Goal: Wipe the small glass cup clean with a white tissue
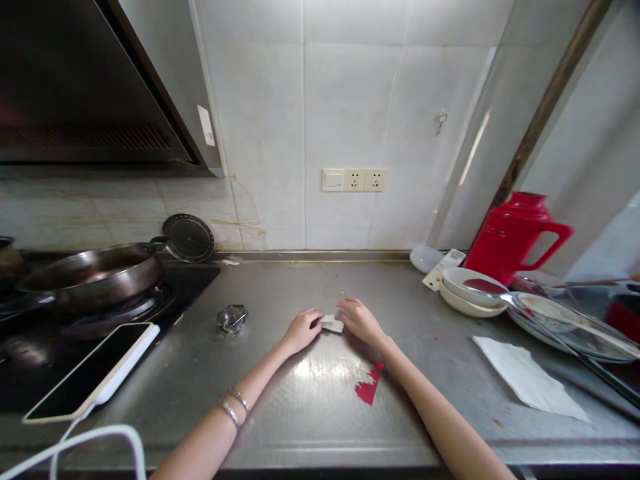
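A small piece of white paper [332, 325] lies between my two hands on the steel counter. My left hand [301, 331] has its fingers curled and closed on the paper's left end. My right hand [362, 323] rests at the paper's right end, with its fingers stretched out and palm down. Whether its thumb touches the paper is hard to see. Nearer to me, a red paper cut-out [368, 388] with a jagged edge lies flat beside my right forearm.
A steel wool scrubber [233, 319] sits left of my hands. Further left are a phone [93, 373] with a white cable and a pan [100, 273] on the stove. Stacked bowls [473, 293], a red thermos [510, 237] and a white napkin [530, 379] occupy the right.
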Available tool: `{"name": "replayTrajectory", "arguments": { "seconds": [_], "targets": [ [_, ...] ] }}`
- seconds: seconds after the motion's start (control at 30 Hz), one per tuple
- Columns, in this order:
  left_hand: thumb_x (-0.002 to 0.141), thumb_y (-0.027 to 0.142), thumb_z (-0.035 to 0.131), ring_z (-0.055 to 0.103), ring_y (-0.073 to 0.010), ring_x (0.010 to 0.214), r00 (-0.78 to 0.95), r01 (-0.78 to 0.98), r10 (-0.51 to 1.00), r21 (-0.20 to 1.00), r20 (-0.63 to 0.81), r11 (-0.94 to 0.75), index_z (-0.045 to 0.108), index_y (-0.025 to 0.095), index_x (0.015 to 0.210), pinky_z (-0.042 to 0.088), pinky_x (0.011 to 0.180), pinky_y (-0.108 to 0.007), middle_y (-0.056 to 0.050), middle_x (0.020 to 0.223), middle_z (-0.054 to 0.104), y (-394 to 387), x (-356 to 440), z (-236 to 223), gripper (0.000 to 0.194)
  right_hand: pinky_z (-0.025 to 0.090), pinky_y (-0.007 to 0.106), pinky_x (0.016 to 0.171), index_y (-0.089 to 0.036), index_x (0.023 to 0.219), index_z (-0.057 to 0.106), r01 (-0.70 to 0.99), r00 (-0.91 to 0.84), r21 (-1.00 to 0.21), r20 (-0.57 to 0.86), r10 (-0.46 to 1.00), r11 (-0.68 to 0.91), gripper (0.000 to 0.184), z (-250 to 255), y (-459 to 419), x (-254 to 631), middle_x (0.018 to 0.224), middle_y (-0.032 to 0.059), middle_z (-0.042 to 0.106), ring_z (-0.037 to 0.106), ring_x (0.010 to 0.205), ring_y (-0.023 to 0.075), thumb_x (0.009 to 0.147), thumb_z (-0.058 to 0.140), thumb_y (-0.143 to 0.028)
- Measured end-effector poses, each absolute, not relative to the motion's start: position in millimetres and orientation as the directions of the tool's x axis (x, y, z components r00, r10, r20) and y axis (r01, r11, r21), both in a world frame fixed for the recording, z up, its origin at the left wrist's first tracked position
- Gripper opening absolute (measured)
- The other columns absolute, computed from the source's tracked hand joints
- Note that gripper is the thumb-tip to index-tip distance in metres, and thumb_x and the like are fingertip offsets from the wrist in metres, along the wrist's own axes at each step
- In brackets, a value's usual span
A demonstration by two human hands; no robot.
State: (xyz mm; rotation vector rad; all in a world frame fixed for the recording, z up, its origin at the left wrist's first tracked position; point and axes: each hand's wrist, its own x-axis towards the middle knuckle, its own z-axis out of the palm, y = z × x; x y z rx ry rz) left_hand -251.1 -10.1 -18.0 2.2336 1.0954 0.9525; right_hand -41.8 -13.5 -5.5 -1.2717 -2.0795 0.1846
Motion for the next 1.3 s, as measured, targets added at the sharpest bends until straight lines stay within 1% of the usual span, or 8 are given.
{"name": "replayTrajectory", "arguments": {
  "seconds": [0.27, 0.43, 0.6, 0.83, 0.97, 1.03, 1.2, 1.3],
  "targets": [
    [0.08, 0.034, 0.052, 0.063, -0.0203, 0.081, 0.123, 0.223, 0.946, 0.921, 0.299, -0.32, 0.071, 0.014, 0.087, 0.047, 0.073, -0.028, -0.007, 0.087, 0.072, -1.9, -248.6, -18.4, 0.029, 0.051, 0.04, 0.089, -0.015, 0.111, 0.063, 0.233, -0.138, -0.941, 0.218, 0.966, 0.245, 0.035, -5.0, -12.7, -56.1, 0.111, 0.0127, 0.068, 0.065, 0.101, 0.0231, 0.077, 0.057, -0.023],
    [0.076, 0.034, 0.055, 0.062, -0.0186, 0.08, -0.035, 0.077, 0.972, 0.97, 0.232, -0.229, 0.069, 0.013, 0.086, 0.047, 0.073, -0.027, -0.006, 0.087, 0.071, -3.2, -248.4, -11.3, 0.027, 0.057, 0.033, 0.076, -0.016, 0.118, 0.055, -0.076, -0.224, -0.997, 0.001, 0.974, -0.016, 0.05, -9.4, -22.2, -73.9, 0.105, 0.0103, 0.07, 0.069, 0.086, 0.0198, 0.071, 0.07, -0.027],
    [0.076, 0.035, 0.054, 0.059, -0.0141, 0.068, -0.105, -0.059, 0.973, 0.975, 0.208, -0.215, 0.067, 0.014, 0.082, 0.044, 0.06, -0.022, -0.002, 0.076, 0.068, -7.7, -245.7, -6.8, 0.026, 0.057, 0.027, 0.064, -0.013, 0.112, 0.057, -0.113, -0.247, -0.984, -0.109, 0.963, -0.14, 0.053, -13.6, -30.7, -92.1, 0.078, 0.0052, 0.072, 0.069, 0.068, 0.0165, 0.065, 0.077, -0.027],
    [0.077, 0.033, 0.053, 0.065, -0.0204, 0.09, 0.012, -0.288, 0.993, 0.951, 0.119, -0.111, 0.062, 0.012, 0.105, 0.05, 0.076, -0.029, -0.012, 0.1, 0.069, -20.5, -243.7, 9.7, 0.036, 0.05, 0.022, 0.05, -0.014, 0.078, 0.066, 0.031, -0.22, -1.0, -0.012, 0.975, -0.006, 0.025, -9.8, -27.7, -100.6, 0.063, -0.0004, 0.067, 0.059, 0.051, 0.0115, 0.064, 0.072, -0.034],
    [0.071, 0.036, 0.067, 0.06, -0.0238, 0.107, 0.171, -0.122, 0.966, 0.977, 0.196, -0.176, 0.05, 0.015, 0.125, 0.047, 0.089, -0.034, -0.016, 0.124, 0.059, -25.7, -269.0, 31.5, 0.061, 0.045, 0.02, 0.049, -0.014, 0.067, 0.064, 0.209, -0.214, -0.963, 0.125, 0.969, 0.171, 0.018, 4.8, -26.0, -101.3, 0.057, -0.0015, 0.063, 0.058, 0.053, 0.012, 0.071, 0.064, -0.032],
    [0.066, 0.037, 0.073, 0.058, -0.0253, 0.11, 0.249, -0.058, 0.949, 0.981, 0.194, -0.186, 0.049, 0.016, 0.126, 0.048, 0.09, -0.034, -0.017, 0.13, 0.055, -26.9, -289.1, 40.3, 0.067, 0.044, 0.02, 0.052, -0.015, 0.065, 0.065, 0.335, -0.232, -0.892, 0.235, 0.944, 0.304, 0.018, 16.7, -27.3, -105.7, 0.057, -0.0008, 0.063, 0.059, 0.057, 0.0129, 0.075, 0.06, -0.028],
    [0.086, 0.054, 0.043, 0.064, -0.0251, 0.1, 0.158, -0.173, 0.982, 0.976, -0.103, 0.13, 0.05, 0.011, 0.124, 0.053, 0.079, -0.037, -0.021, 0.122, 0.059, -35.6, -339.5, 46.9, 0.058, 0.046, 0.023, 0.063, -0.018, 0.079, 0.07, 0.49, -0.363, -0.635, 0.474, 0.802, 0.597, 0.016, 50.1, -32.0, -131.8, 0.077, 0.0044, 0.068, 0.061, 0.07, 0.0153, 0.082, 0.055, -0.022],
    [0.082, 0.048, 0.054, 0.066, -0.0262, 0.095, 0.334, -0.219, 0.927, 0.943, -0.171, 0.252, 0.058, 0.011, 0.114, 0.052, 0.081, -0.038, -0.019, 0.109, 0.066, -49.6, -358.8, 43.9, 0.05, 0.047, 0.024, 0.068, -0.021, 0.09, 0.071, 0.477, -0.464, -0.505, 0.551, 0.694, 0.719, 0.02, 62.3, -31.5, -154.9, 0.084, 0.0053, 0.066, 0.06, 0.073, 0.0145, 0.087, 0.052, -0.024]
  ]
}}
